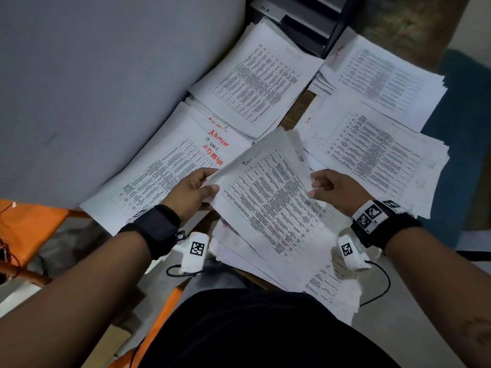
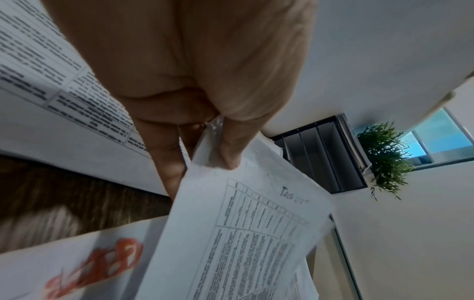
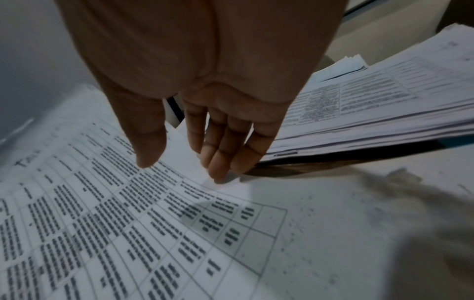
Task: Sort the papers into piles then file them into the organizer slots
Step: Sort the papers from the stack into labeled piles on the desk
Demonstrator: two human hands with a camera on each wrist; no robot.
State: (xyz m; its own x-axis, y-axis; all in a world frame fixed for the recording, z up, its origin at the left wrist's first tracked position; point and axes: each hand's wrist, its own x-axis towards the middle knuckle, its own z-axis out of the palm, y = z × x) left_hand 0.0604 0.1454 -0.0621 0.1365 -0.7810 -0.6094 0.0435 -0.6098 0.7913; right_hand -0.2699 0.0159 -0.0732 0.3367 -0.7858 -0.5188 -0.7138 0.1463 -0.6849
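My left hand (image 1: 210,187) pinches the left edge of a printed table sheet (image 1: 271,203), thumb on top and fingers beneath, and holds it tilted above the near pile (image 1: 239,256). The left wrist view shows that left hand (image 2: 205,154) pinching the sheet (image 2: 246,233) at its corner. At the sheet's right edge is my right hand (image 1: 314,187). In the right wrist view the right hand (image 3: 179,168) has relaxed fingers (image 3: 220,174) touching the sheet (image 3: 128,213), with the thumb just over it. A black slotted organizer (image 1: 305,25) stands at the table's far end.
Sorted piles lie around: one marked ADMIN in red (image 1: 172,166) on the left, one far centre (image 1: 255,81), one far right (image 1: 382,75), one right (image 1: 372,155). Brown table (image 1: 297,112) shows between them. A grey wall (image 1: 106,75) borders the left; an orange chair (image 1: 26,227) is near left.
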